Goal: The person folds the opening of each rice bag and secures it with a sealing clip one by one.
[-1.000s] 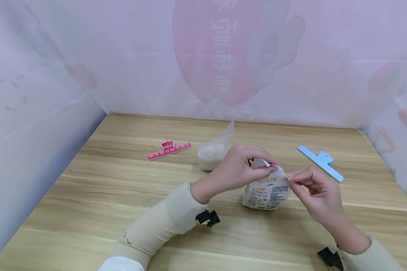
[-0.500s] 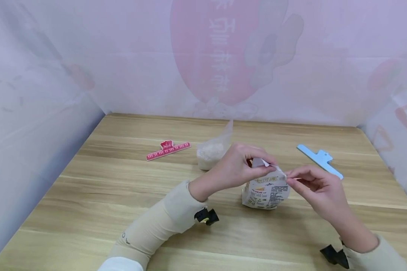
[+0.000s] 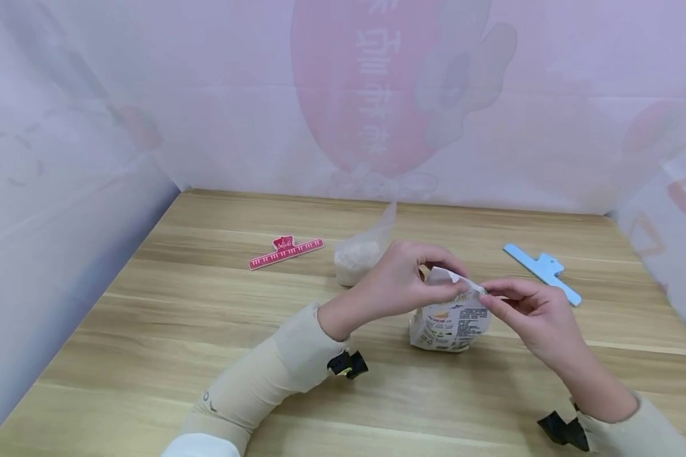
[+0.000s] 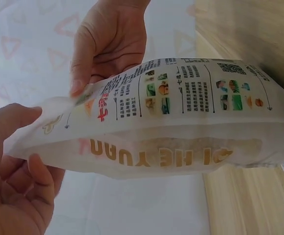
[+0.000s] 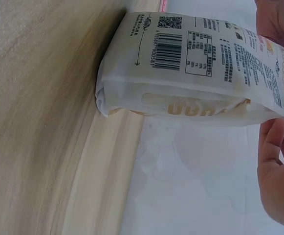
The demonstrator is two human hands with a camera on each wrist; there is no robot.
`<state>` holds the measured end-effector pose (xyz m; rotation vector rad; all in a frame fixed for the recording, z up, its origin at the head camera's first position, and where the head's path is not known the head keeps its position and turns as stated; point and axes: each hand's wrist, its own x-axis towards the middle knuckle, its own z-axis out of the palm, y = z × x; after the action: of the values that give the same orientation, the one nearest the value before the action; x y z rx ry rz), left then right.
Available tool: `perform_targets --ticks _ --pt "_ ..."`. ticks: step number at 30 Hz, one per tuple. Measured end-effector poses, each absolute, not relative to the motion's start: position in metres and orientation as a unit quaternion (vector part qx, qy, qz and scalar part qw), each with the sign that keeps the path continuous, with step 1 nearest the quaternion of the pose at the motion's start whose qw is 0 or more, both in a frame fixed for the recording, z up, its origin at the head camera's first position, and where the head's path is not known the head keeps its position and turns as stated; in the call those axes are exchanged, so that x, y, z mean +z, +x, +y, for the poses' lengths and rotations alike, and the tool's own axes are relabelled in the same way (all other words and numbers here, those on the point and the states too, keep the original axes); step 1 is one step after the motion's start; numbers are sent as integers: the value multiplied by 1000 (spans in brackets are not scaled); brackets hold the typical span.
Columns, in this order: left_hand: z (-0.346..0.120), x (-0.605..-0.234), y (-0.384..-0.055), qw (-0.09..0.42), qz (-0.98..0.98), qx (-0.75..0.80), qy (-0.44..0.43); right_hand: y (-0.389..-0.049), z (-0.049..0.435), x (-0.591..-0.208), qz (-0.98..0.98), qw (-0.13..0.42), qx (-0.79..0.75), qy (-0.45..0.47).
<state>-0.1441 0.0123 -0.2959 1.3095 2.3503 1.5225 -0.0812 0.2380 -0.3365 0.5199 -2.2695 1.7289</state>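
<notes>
A white printed paper-like bag (image 3: 451,327) stands on the table near the middle right, its top edge raised and narrowed. My left hand (image 3: 406,279) pinches the left part of that edge between thumb and fingers. At the right top corner, thumb and fingertips of my right hand (image 3: 534,317) pinch the rim. The left wrist view has the bag (image 4: 176,98) lying sideways in frame, showing gold lettering on its gusset and small coloured pictures. A barcode and QR code show on the bag (image 5: 181,58) in the right wrist view. What the bag contains is hidden.
Behind my left hand stands a clear plastic bag (image 3: 357,259) with white contents and a peaked top. A red clip (image 3: 286,252) with a piano-key pattern lies to its left, a light blue clip (image 3: 543,273) at the right. Printed fabric walls (image 3: 234,127) border the wooden table (image 3: 206,330).
My right fingertips have shifted slightly upward at the bag's corner, and less of the gold lettering near the top shows. The left hand keeps its pinch in nearly the same place.
</notes>
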Motion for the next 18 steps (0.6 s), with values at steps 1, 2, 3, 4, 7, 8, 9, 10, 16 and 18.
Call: perform_targets --ticks 1,2,3,4,7,8,9,10,16,18 --pt "13 -296 -143 27 764 491 418 -81 238 -337 -773 123 596 180" --pt "14 -296 -142 28 769 489 412 -82 237 -337 -770 124 599 182" --pt "14 -295 -142 25 774 484 407 -82 237 -337 -767 125 602 183" --pt "15 -295 -141 21 781 479 401 -82 237 -338 -763 125 606 185" --pt "18 -295 -138 8 797 467 383 -82 236 -339 -754 125 616 190" --pt "19 -294 -138 3 802 462 379 -82 235 -339 -750 125 620 192" --pt "20 -293 -137 -1 805 459 376 -82 235 -339 -747 125 623 194" --pt "21 -293 -137 -3 808 456 373 -82 235 -339 -744 126 626 196" --pt "21 -289 -135 10 809 457 370 -82 233 -339 -750 139 619 189" --pt "20 -289 -135 20 808 459 368 -81 233 -339 -757 144 611 182"
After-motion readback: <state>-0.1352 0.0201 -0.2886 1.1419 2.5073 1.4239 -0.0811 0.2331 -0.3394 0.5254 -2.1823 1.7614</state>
